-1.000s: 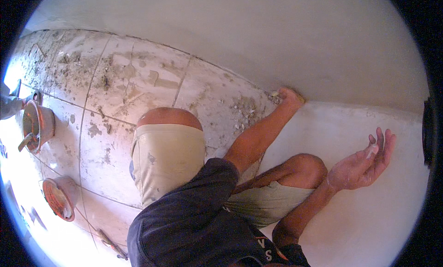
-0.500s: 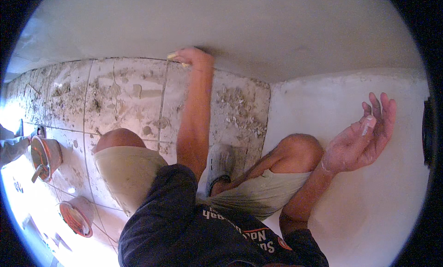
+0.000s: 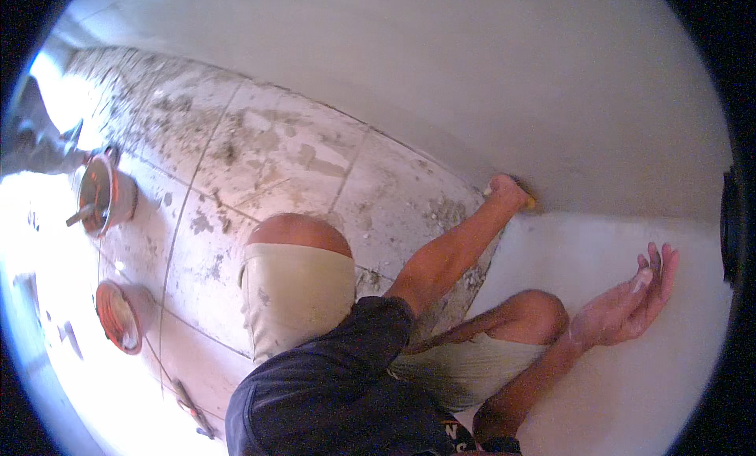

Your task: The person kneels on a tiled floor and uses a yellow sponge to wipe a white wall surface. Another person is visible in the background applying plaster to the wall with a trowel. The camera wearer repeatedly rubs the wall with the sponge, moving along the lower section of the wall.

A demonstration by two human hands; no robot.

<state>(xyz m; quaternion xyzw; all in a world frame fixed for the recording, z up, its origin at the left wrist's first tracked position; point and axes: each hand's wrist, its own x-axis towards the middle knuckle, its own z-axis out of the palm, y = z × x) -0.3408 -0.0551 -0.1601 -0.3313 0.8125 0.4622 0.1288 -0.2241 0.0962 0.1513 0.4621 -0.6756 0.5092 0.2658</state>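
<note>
I squat on a tiled floor (image 3: 260, 149) smeared with grey mortar, next to a white wall (image 3: 472, 78). My left hand (image 3: 508, 192) reaches out to the seam where the floor meets the wall and presses a small yellow sponge (image 3: 529, 202) there; only its edge shows past my fingers. My right hand (image 3: 630, 302) rests off my right knee (image 3: 539, 314), palm up, fingers spread, holding nothing, with white residue on the fingers. My left knee (image 3: 295, 235) is bent in front of me.
Two orange buckets stand at the left, one (image 3: 102, 192) with a tool handle sticking out, the other (image 3: 118, 314) nearer. A thin tool (image 3: 193, 409) lies on the tiles near the lower edge. A white surface (image 3: 630, 393) spreads at the right.
My left hand went from the corner leftward along the wall base, then came back right to the corner. My right hand stayed open over my knee.
</note>
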